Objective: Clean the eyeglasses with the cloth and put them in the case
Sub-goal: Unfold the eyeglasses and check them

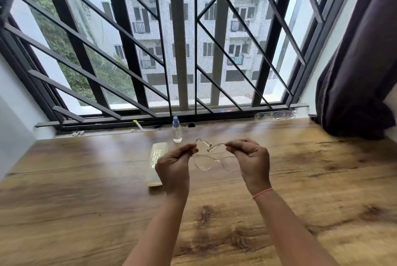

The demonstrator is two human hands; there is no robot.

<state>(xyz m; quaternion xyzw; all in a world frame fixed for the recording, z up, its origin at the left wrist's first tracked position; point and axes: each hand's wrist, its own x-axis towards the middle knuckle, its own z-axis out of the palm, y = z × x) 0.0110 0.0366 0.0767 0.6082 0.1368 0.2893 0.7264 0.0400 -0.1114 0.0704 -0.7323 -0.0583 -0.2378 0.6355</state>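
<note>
Clear-framed eyeglasses (214,161) hang above the wooden table (86,179), lenses toward me and temple tips pointing away. My left hand (174,163) pinches the left temple arm. My right hand (250,158) pinches the right temple arm. A pale yellow glasses case (155,168) lies shut on the table just left of my left hand, partly hidden by it. No cloth shows in view.
A small clear spray bottle (177,131) with a blue cap stands behind the glasses near the window sill. A barred window (193,51) runs along the far edge. A dark curtain (354,72) hangs at the right onto the table.
</note>
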